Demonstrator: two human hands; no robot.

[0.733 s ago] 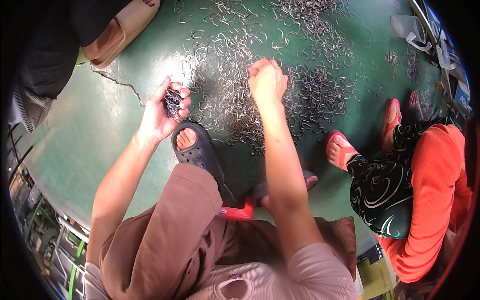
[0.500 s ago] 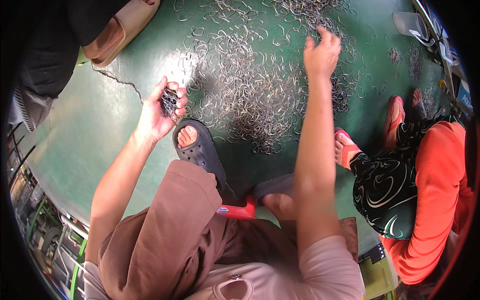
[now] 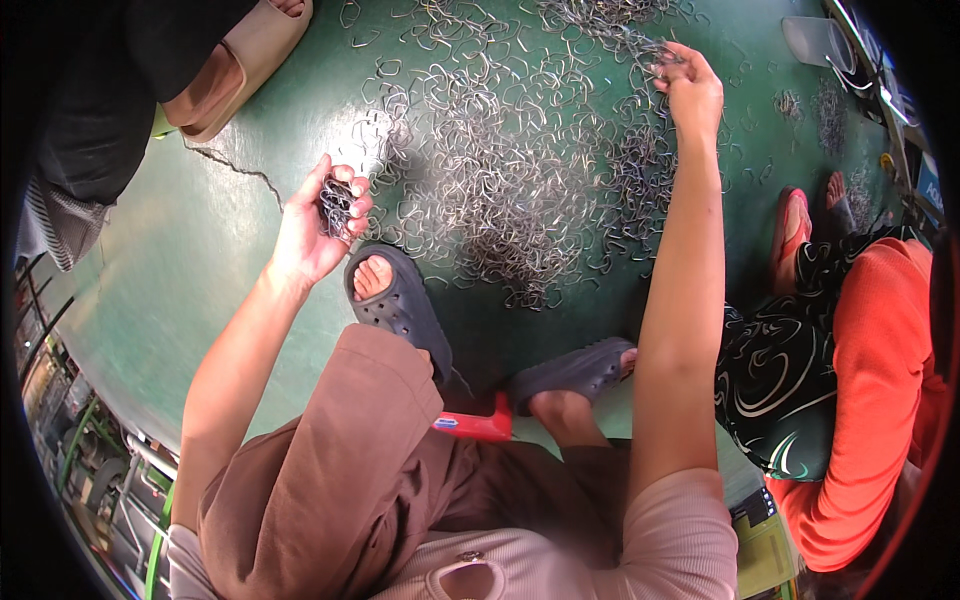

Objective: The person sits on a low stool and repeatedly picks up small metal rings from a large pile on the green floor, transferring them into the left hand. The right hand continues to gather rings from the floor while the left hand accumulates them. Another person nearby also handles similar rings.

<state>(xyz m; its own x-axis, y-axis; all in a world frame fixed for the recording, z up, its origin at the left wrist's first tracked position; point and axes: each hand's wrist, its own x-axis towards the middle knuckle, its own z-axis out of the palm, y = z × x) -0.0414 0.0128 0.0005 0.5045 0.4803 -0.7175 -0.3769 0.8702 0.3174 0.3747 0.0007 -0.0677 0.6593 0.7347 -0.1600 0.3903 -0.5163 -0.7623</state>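
My left hand (image 3: 312, 225) is closed around a bunch of bent metal wire rings (image 3: 336, 207), held above the green floor left of the big heap. My right hand (image 3: 692, 92) reaches to the far right part of the scattered rings, its fingers curled in. Some wire rings (image 3: 660, 64) show at its fingertips. In front of me spreads a wide loose heap of the same silvery rings (image 3: 500, 190), thick in the middle. A darker cluster of rings (image 3: 640, 175) lies left of my right forearm.
My dark clogs (image 3: 400, 300) stand at the heap's near side, by a red plastic piece (image 3: 475, 427). A person in orange sleeves (image 3: 880, 380) is at the right. Another person's tan slipper (image 3: 262, 50) is far left. A clear plastic container (image 3: 818, 43) lies far right.
My right hand has moved a little to the right, and its fingers have curled in with rings at the tips. My left hand stays almost still with its bunch.
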